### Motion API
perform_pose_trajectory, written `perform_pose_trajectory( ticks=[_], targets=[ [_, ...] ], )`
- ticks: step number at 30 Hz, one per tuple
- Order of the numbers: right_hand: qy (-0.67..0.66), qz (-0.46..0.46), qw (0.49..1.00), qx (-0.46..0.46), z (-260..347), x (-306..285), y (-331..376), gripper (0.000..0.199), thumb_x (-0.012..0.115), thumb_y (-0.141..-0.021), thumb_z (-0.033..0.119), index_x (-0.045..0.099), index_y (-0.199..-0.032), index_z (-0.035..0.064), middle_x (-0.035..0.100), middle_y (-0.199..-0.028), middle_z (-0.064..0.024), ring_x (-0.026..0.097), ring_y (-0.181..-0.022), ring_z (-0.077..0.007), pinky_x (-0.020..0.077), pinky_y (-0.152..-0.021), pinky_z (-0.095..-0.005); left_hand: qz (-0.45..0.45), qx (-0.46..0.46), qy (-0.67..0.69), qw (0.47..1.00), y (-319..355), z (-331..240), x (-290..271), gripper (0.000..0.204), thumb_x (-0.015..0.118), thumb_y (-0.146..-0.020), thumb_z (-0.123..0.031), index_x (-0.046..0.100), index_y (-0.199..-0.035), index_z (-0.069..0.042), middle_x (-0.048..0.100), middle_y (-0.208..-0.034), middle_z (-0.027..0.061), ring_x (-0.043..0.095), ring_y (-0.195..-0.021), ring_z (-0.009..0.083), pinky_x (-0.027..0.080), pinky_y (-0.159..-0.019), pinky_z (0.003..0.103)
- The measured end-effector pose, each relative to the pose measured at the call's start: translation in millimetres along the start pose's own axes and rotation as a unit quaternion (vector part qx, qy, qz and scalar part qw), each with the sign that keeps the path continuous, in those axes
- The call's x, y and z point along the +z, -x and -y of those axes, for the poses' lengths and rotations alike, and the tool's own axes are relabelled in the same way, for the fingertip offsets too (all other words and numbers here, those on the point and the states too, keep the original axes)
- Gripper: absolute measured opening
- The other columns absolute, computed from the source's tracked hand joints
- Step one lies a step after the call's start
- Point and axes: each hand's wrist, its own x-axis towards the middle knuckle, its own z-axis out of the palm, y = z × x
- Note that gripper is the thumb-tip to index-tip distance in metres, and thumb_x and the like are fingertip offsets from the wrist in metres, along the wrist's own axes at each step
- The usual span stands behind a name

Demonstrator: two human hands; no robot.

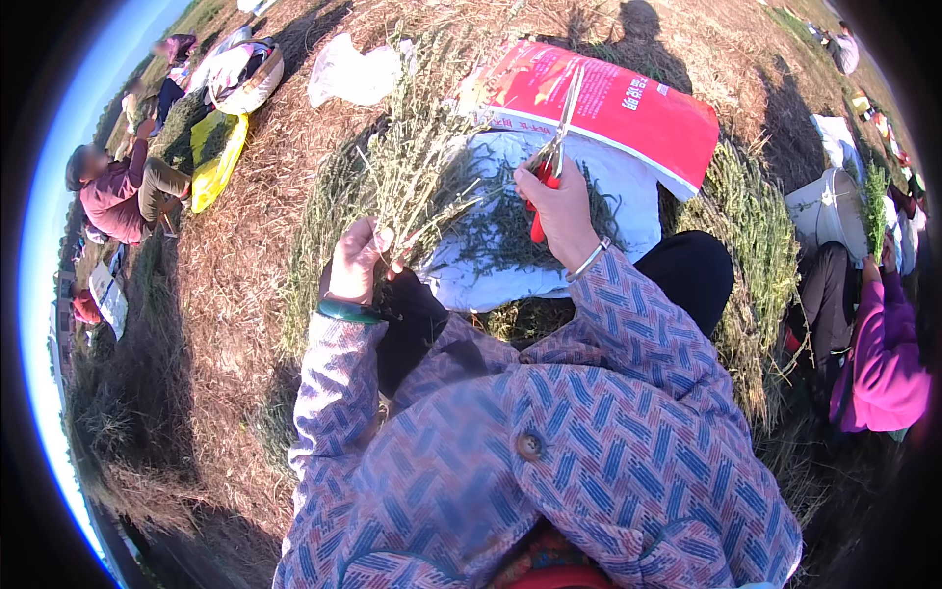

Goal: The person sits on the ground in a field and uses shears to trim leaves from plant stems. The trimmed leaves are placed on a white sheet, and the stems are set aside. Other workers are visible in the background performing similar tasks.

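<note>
Patterned sleeves lead outward; left hand (355,263) is clenched around a bundle of dry green stalks (417,162); right hand (561,211), just beside it, grips red-handled scissors (551,157) above white cloth (628,196).

This is an open field at harvest time, outdoors under a clear blue sky (118,39); the ground (265,226) is dry, straw-coloured stubble, lit by low sun that throws long shadows; heaps of cut green stalks (756,236) lie about on it; a white cloth (608,187) and a red sack (628,108) are spread directly on the earth, with cut sprigs gathered on the cloth; a person in a maroon top (113,196) sits on the ground to the left beside a yellow bag (216,157), and another in a pink jacket (883,353) sits at the right near a white bucket (829,211); more figures show far off at the upper right.
</note>
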Motion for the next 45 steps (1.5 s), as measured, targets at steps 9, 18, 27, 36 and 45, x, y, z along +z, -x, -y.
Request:
perform_pose_trajectory(
  ticks=[9, 18, 27, 36, 45],
  targets=[
    [0.282, -0.032, 0.941, -0.183, 50, -26, 24, 0.025, 0.068, -0.084, 0.015, 0.054, -0.102, 0.0034, 0.066, -0.087, -0.0094, 0.066, -0.080, -0.0243, 0.0506, -0.072, -0.0340, -0.151, 0.051, -0.020, 0.987, -3, 21, 11, 0.030, 0.061, -0.095, -0.027, 0.053, -0.075, -0.006, 0.055, -0.059, 0.0022, 0.048, -0.042, 0.0089, 0.035, -0.037, 0.023],
    [0.324, 0.222, 0.919, -0.026, 33, 0, 46, 0.035, 0.070, -0.084, 0.031, 0.057, -0.095, 0.0007, 0.056, -0.072, -0.0151, 0.058, -0.066, -0.0333, 0.0457, -0.064, -0.0401, -0.162, 0.077, 0.051, 0.982, -8, 37, 18, 0.030, 0.057, -0.098, -0.032, 0.061, -0.089, -0.004, 0.062, -0.068, 0.0041, 0.051, -0.049, 0.0085, 0.036, -0.042, 0.021],
    [0.372, 0.245, 0.892, 0.077, 4, -2, 22, 0.041, 0.067, -0.086, 0.040, 0.057, -0.087, 0.0001, 0.059, -0.073, -0.0170, 0.060, -0.070, -0.0351, 0.0463, -0.067, -0.0418, -0.158, 0.035, 0.086, 0.983, -8, 41, 19, 0.030, 0.058, -0.097, -0.032, 0.064, -0.093, -0.003, 0.066, -0.072, 0.0059, 0.058, -0.052, 0.0114, 0.040, -0.043, 0.023],
    [0.408, 0.242, 0.874, 0.101, 9, -7, 26, 0.043, 0.066, -0.086, 0.041, 0.057, -0.088, -0.0006, 0.059, -0.074, -0.0181, 0.060, -0.071, -0.0345, 0.0462, -0.067, -0.0416, -0.122, 0.025, 0.129, 0.984, -8, 36, 21, 0.036, 0.055, -0.098, -0.035, 0.064, -0.093, 0.000, 0.068, -0.073, 0.0101, 0.065, -0.058, 0.0171, 0.044, -0.046, 0.024],
    [0.368, 0.257, 0.892, 0.048, 37, 1, 33, 0.042, 0.069, -0.085, 0.040, 0.056, -0.090, -0.0005, 0.057, -0.072, -0.0176, 0.058, -0.068, -0.0356, 0.0453, -0.066, -0.0418, -0.137, 0.034, 0.112, 0.984, -11, 45, 20, 0.032, 0.059, -0.096, -0.034, 0.065, -0.091, -0.003, 0.067, -0.073, 0.0064, 0.064, -0.058, 0.0144, 0.043, -0.045, 0.024]
  ],
)
